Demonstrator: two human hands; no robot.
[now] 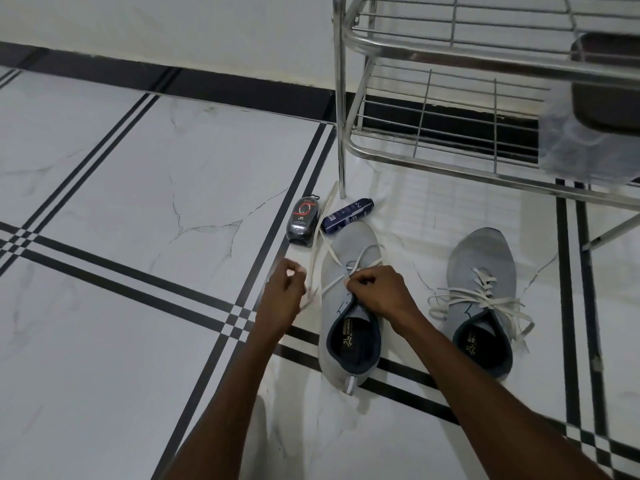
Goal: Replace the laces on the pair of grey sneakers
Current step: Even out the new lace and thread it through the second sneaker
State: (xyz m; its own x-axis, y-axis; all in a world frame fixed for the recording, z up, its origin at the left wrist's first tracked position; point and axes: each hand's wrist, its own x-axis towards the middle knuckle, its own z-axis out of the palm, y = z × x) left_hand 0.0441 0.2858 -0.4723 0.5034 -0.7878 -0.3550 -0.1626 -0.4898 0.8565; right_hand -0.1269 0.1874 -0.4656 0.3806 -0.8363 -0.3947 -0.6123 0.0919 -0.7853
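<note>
lace pinched between both hands, over sneaker.

White black-striped floor under two grey sneakers, rack, apparently polish containers.

Setting: home interior, probably an entryway or hall corner. Floor is glossy white marble-look tile with black double stripes; a black skirting runs along a plain white wall. Beyond the right hand stands a steel wire shoe rack, with a dark item on its upper shelf, too blurred to identify. Just past the left hand, on the floor: a shoe-polish sponge and a small blue bottle. Two grey sneakers sit on the tiles near the rack.
</note>
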